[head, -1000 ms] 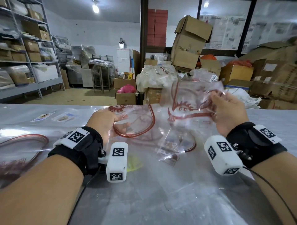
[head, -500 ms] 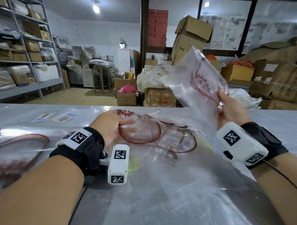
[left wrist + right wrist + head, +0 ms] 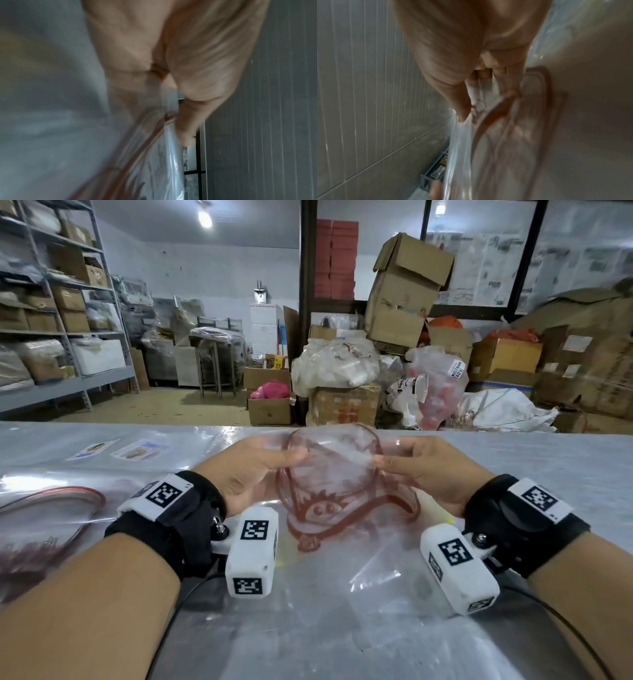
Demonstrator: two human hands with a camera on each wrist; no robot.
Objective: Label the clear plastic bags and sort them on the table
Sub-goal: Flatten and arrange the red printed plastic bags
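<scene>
Both hands hold one clear plastic bag (image 3: 337, 481) with a red-brown printed picture, lifted a little above the worktop (image 3: 548, 474) in front of the person. The left hand (image 3: 246, 470) pinches the left side of the bag between thumb and fingers, and the right hand (image 3: 431, 474) pinches the right side in the same way; the wrist views are blurred but they show the film caught between thumb and fingertips on each side. The bag bulges between the two hands, and its lower part seems to rest on the clear film that covers the worktop.

The step in hand is, I judge, to spread this bag flat so that a label can go on it. To do it well, pull the two sides gently apart until the bulge is gone — thin film keeps wrinkles, and a label pressed on a wrinkle will not sit well. Then lay it down with the printed side up and the edges straight. Two small labels (image 3: 118, 449) lie far to the left on the worktop, and another printed bag (image 3: 51, 518) lies at the left edge — keep the new bag apart from that one, so the sorting stays clear
</scene>
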